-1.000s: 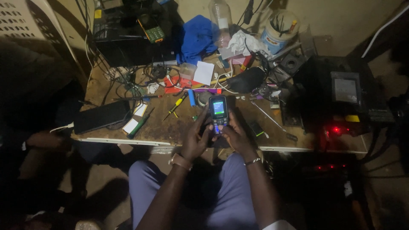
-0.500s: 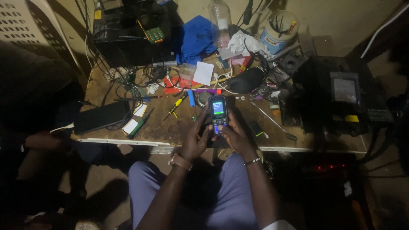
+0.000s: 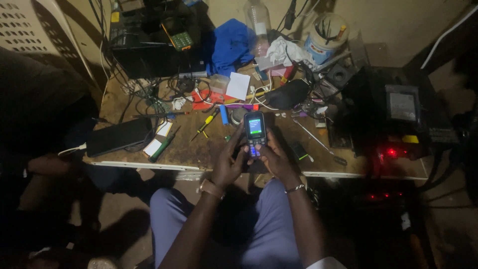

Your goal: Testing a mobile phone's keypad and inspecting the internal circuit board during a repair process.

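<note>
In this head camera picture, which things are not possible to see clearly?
- Keypad phone, head view: lower keys covered by the thumbs of the left hand and right hand; screen content too small.
- White tub: contents dim and small.
- Black box: front lost in shadow.

1. Two hands, left (image 3: 226, 167) and right (image 3: 276, 159), both wrapped around one phone (image 3: 254, 132).
2. One counter (image 3: 189, 149).
3. One yellow screwdriver (image 3: 205, 124).
4. One long metal tool (image 3: 318, 142) right of the phone.
5. One dark tablet (image 3: 118, 136) at the counter's left edge.
6. One clear bottle (image 3: 257, 20).
7. One tub (image 3: 323, 37) holding tools.
8. One blue cloth (image 3: 230, 45).
9. One white paper square (image 3: 238, 85).
10. Two bracelets: left wrist (image 3: 209, 188), right wrist (image 3: 295, 188).
11. One black box (image 3: 398, 114) with a red light.
</note>
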